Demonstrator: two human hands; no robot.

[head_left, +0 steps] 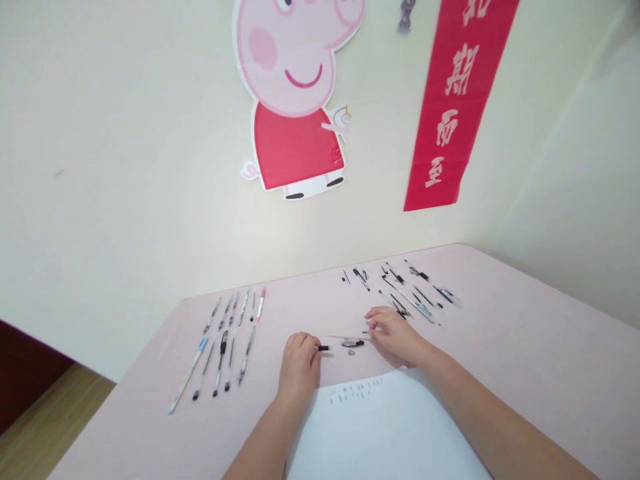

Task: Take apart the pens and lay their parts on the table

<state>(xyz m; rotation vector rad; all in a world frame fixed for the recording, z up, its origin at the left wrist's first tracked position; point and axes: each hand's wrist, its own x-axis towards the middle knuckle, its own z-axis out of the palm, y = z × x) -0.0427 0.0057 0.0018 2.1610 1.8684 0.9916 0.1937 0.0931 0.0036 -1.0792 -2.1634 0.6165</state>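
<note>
Between the left hand (299,360), which pinches a slim black-ended pen piece (325,348), and the nearer right hand (395,335), whose grip I cannot tell, a small black-and-clear plastic pen part (354,343) lies lengthwise sideways on the pink tabletop (300,300).

Pig cutout (299,143), red banner (434,148), pale wall (130,167)

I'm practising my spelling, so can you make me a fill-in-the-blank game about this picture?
1. The pig picture on the wall wears a ____ dress.
2. The long banner hangs to the ____ of the pig picture.
3. The left hand holds a small pen part with a ____ end showing.
4. The rows of pens lie to the ____ of the left hand.

Missing words: red; right; black; left.
</note>
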